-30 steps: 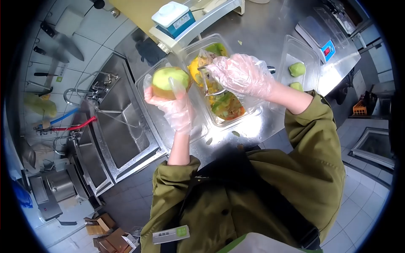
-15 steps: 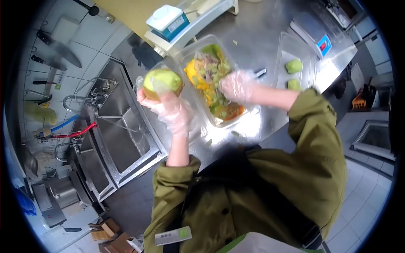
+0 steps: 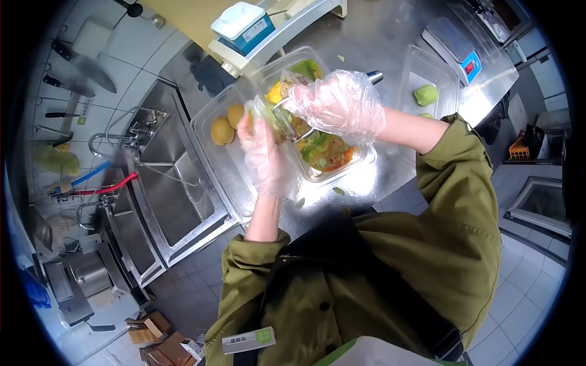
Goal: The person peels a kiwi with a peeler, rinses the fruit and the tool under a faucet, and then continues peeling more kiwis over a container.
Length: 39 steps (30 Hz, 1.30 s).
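My left hand (image 3: 265,152), in a clear plastic glove, is closed around a pale green kiwi (image 3: 273,117) with its peel at least partly off. My gloved right hand (image 3: 345,104) grips a metal peeler (image 3: 297,135); its head lies against or just beside the kiwi, and its handle end sticks out behind the hand. Below both hands stands a clear plastic bin (image 3: 318,177) with yellow, green and orange peelings (image 3: 326,155). Two brown kiwis (image 3: 223,130) sit in another clear bin (image 3: 213,160) at the left.
Peeled green kiwis (image 3: 426,94) lie in a clear tray (image 3: 415,73) at the right, beside a scale (image 3: 455,49). A teal and white box (image 3: 243,29) stands on a raised shelf. The steel sink (image 3: 174,195) is left of the counter; knives (image 3: 85,67) hang on the wall.
My left hand has brought the kiwi rightward over the peelings bin, uncovering brown kiwis. My right hand has risen from the peelings, moving up and left, with the peeler now at the kiwi.
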{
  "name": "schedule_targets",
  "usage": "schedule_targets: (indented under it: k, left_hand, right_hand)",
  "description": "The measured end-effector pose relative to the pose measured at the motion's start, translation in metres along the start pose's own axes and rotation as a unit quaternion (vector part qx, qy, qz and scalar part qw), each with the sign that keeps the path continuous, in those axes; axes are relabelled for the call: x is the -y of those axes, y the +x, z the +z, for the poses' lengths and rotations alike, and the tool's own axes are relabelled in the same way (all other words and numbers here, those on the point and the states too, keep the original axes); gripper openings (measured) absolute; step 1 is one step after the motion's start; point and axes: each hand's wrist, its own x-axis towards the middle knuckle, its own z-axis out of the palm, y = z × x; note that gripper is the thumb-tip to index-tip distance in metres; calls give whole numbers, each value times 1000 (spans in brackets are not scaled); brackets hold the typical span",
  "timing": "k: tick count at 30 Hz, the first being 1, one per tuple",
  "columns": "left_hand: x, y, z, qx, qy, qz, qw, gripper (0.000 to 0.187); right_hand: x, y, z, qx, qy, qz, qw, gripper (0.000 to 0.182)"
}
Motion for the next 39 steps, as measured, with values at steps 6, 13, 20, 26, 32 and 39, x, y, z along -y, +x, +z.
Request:
schedule_targets:
  k: [6,13,20,26,32,39]
  left_hand:
    - [-7,1,-8,-32,-110,22,993,44]
    - [-7,1,-16,38,-129,-44,990,40]
    - [-13,1,-18,63,-246,-183,950,49]
    - [9,-8,-16,88,79,56,991,59]
    - [1,-3,-8,-97,95,94,986,44]
    - [8,2,-20,-33,112,77,990,43]
  right_hand:
    - [-20,-11,22,204,-25,109,972,9]
    - [-12,-8,26,11,14,-37,999,18]
    - [-11,-7,19,15,-26,-24,999,14]
    - [9,1,-7,96,-9,-48,994,29]
    - [12,-14,6,49,-62,-8,997,14]
    - [2,-19,11,87,-16,2,996,19]
